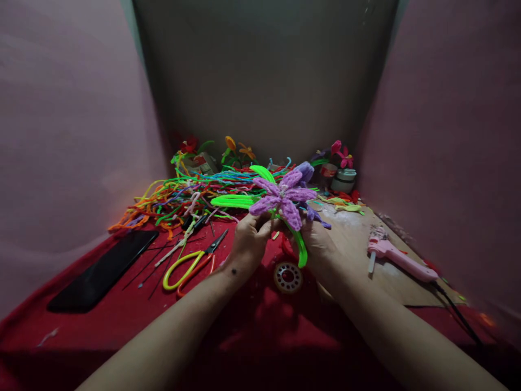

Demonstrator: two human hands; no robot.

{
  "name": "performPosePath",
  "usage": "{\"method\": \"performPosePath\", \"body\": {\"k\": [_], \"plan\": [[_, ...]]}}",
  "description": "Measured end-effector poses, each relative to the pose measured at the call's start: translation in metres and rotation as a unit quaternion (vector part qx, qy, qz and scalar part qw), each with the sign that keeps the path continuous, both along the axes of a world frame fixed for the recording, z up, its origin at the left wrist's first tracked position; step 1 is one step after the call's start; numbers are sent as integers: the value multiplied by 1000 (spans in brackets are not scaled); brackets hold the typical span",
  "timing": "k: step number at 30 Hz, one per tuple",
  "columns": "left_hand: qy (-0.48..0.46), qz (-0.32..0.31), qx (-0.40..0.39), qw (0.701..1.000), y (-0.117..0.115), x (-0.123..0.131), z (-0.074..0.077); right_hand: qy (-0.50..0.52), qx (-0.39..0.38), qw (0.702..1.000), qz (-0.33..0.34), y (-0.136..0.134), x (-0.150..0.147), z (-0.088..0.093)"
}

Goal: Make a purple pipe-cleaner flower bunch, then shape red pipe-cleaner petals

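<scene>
Between my two hands, above the table's middle, is a pipe-cleaner flower [285, 196] with purple petals and long bright green leaves. More violet petals show behind it on the right. My left hand [249, 239] is closed at the flower's base, thumb and fingers pressed together. On the other side, my right hand [315, 239] is closed around the lower part, its fingers mostly hidden behind petals and a drooping leaf. The stem itself is hidden by the hands. Below them a round spool with holes [288, 277] lies on the red cloth [252, 320].
Yellow-and-orange-handled scissors [194, 266] and a black phone [103, 270] lie left. A heap of coloured pipe cleaners [195, 190] spreads behind. On the right, a pink glue gun [401, 260] with a cord rests on a board [358, 239]. Finished flowers [240, 146] and a jar [344, 180] stand at the back.
</scene>
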State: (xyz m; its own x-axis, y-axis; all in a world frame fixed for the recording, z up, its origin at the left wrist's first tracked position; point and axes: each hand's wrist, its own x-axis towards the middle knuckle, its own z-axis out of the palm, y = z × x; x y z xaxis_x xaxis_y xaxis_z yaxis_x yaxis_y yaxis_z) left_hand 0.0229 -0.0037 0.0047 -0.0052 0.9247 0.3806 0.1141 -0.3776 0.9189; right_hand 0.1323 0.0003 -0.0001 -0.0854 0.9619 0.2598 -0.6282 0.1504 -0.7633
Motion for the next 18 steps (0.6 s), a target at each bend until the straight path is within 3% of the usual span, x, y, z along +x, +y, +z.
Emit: {"method": "performPosePath", "body": {"k": [6, 18], "plan": [[-105, -49, -7, 993, -2, 0, -4, -9, -3, 1000, -14, 6, 4, -5], [-235, -63, -61, 968, -5, 4, -7, -12, -44, 996, -73, -5, -7, 2]]}}
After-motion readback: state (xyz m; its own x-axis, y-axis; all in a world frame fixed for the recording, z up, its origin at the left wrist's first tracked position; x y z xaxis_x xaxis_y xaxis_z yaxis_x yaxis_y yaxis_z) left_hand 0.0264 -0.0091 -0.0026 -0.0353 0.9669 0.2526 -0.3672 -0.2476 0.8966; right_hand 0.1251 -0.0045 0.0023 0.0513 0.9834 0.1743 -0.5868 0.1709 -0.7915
